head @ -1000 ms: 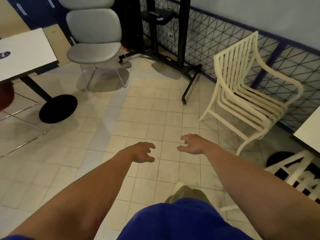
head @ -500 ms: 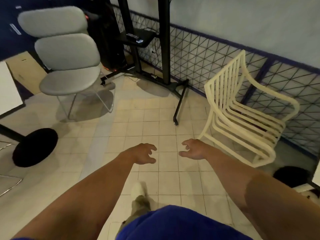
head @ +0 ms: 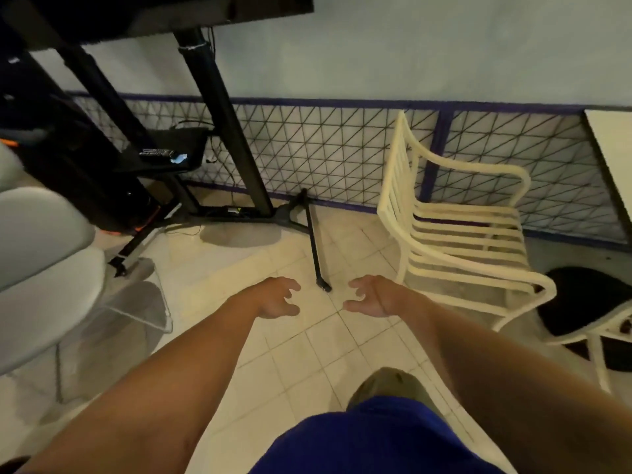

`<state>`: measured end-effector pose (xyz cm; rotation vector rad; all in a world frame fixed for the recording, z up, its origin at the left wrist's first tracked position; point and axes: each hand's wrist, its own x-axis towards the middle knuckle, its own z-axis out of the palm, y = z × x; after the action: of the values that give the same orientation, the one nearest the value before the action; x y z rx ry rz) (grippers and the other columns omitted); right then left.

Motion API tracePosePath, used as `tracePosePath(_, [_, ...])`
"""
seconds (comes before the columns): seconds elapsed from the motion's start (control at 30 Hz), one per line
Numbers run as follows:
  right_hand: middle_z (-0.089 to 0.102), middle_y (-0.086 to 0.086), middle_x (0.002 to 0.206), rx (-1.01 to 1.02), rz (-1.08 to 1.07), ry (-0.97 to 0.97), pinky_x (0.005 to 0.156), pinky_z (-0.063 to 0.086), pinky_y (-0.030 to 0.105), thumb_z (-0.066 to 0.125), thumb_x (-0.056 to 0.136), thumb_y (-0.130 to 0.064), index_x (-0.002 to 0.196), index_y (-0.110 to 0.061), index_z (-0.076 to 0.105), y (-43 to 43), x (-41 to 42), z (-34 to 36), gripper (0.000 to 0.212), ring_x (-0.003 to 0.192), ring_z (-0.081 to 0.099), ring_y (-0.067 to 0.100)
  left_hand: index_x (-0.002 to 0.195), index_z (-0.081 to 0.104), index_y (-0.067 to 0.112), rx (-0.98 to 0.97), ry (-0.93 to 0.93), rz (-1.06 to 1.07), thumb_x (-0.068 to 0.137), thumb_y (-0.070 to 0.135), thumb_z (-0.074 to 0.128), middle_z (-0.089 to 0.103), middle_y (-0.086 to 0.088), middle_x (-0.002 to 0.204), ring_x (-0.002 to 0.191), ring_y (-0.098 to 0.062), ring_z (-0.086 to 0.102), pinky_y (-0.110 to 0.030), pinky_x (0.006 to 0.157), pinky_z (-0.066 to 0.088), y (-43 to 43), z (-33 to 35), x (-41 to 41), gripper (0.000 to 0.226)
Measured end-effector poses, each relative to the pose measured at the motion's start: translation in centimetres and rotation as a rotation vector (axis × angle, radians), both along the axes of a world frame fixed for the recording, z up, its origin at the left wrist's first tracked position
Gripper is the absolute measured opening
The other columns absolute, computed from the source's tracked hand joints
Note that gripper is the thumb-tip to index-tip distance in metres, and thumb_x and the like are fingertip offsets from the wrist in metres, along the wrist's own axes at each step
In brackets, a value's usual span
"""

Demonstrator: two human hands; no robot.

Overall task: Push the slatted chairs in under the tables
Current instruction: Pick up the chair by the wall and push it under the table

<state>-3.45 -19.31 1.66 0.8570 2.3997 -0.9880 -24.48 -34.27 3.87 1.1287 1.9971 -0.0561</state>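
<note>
A cream slatted armchair (head: 455,230) stands on the tiled floor at the right, its back towards me and its seat facing a white table (head: 612,155) at the right edge. A second cream slatted chair (head: 602,336) shows only partly at the lower right, over the table's black round base (head: 588,299). My left hand (head: 275,297) and my right hand (head: 371,295) are stretched out in front of me with curled, spread fingers and hold nothing. The right hand is a little left of the armchair's near leg, apart from it.
A black stand (head: 222,131) with long floor feet (head: 316,254) and a shelf of devices stands by the wall ahead. A grey shell chair (head: 37,268) on wire legs fills the left side. A wire-grid panel (head: 325,152) runs along the wall.
The view has swung right and closer to the wall. The slatted armchair is now nearer and the grey chair has slid to the left edge. Both hands stay spread and hold nothing.
</note>
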Motion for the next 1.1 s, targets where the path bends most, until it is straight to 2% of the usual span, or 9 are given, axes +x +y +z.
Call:
tracePosePath(0.13, [0.039,0.007,0.156,0.022,-0.079,0.042,0.11,0.032,0.029,0.054,0.098,-0.052,0.154,-0.01,0.033,3.3,-3.2,0.8,0.074,0.138,0.043,0.025,0.152,0.039,0.026,-0.001,0.01,-0.137,0.095,0.038,0.068,0.048,-0.004,0.149,0.126,-0.019,0.054,-0.024,0.1,0.041,6.2,0.3,-4.0,0.065])
tracePosePath(0.3, [0.038,0.006,0.158,0.033,-0.214,0.065,0.116,0.031,0.035,0.056,0.096,-0.055,0.156,-0.015,0.029,9.9,-7.3,0.2,0.078,0.14,0.041,0.026,0.149,0.043,0.026,0.018,0.035,-0.263,0.094,0.035,0.068,0.05,-0.004,0.149,0.129,-0.018,0.052,-0.024,0.097,0.041,15.7,0.2,-7.5,0.061])
tracePosePath(0.4, [0.041,0.005,0.156,0.057,-0.366,0.118,0.116,0.033,0.04,0.058,0.093,-0.057,0.155,-0.019,0.031,14.8,-9.0,-0.1,0.078,0.141,0.04,0.026,0.152,0.04,0.024,0.022,0.048,-0.344,0.095,0.035,0.068,0.049,-0.002,0.15,0.13,-0.018,0.051,-0.025,0.099,0.041,22.1,0.4,-9.2,0.064])
tracePosePath(0.5, [0.046,0.006,0.153,0.051,-0.508,0.13,0.113,0.035,0.039,0.062,0.092,-0.055,0.154,-0.018,0.034,19.3,-10.2,0.4,0.077,0.139,0.044,0.025,0.15,0.042,0.024,-0.02,0.08,-0.429,0.095,0.032,0.067,0.049,0.0,0.149,0.131,-0.022,0.051,-0.035,0.106,0.044,28.9,1.0,-11.1,0.061])
tracePosePath(0.6, [0.051,0.007,0.149,0.084,-0.581,0.122,0.111,0.037,0.039,0.062,0.092,-0.055,0.153,-0.016,0.036,23.9,-10.9,0.8,0.077,0.135,0.048,0.025,0.15,0.044,0.026,0.024,0.132,-0.494,0.093,0.035,0.07,0.054,0.001,0.144,0.122,-0.02,0.055,-0.035,0.101,0.046,36.2,2.5,-12.4,0.063])
tracePosePath(0.67, [0.053,0.008,0.146,0.076,-0.631,0.128,0.11,0.039,0.04,0.062,0.091,-0.056,0.152,-0.015,0.037,26.2,-11.0,0.9,0.077,0.132,0.05,0.026,0.149,0.044,0.026,0.046,0.159,-0.553,0.092,0.035,0.07,0.055,0.002,0.141,0.118,-0.018,0.055,-0.033,0.098,0.044,39.8,3.3,-12.8,0.063])
tracePosePath(0.8, [0.056,0.007,0.142,0.07,-0.724,0.106,0.107,0.043,0.041,0.061,0.091,-0.057,0.151,-0.016,0.039,29.2,-11.3,0.8,0.076,0.127,0.054,0.026,0.147,0.046,0.028,0.024,0.185,-0.641,0.089,0.033,0.072,0.054,0.003,0.144,0.127,-0.018,0.054,-0.042,0.108,0.044,46.2,4.3,-12.6,0.064])
tracePosePath(0.9, [0.06,0.007,0.136,0.033,-0.796,0.153,0.103,0.046,0.041,0.061,0.09,-0.057,0.149,-0.017,0.042,31.1,-11.4,0.4,0.074,0.121,0.056,0.026,0.146,0.047,0.026,0.022,0.227,-0.77,0.09,0.031,0.073,0.057,0.001,0.142,0.125,-0.017,0.056,-0.039,0.104,0.046,50.6,4.3,-11.5,0.062])
tracePosePath(1.1, [0.049,0.007,0.149,-0.018,-0.972,0.192,0.109,0.039,0.04,0.062,0.092,-0.054,0.152,-0.017,0.037,35.2,-12.0,-3.1,0.075,0.134,0.046,0.027,0.151,0.041,0.025,0.013,0.353,-1.081,0.089,0.026,0.075,0.055,-0.006,0.144,0.129,-0.025,0.052,-0.04,0.104,0.045,60.5,1.3,-8.8,0.07])
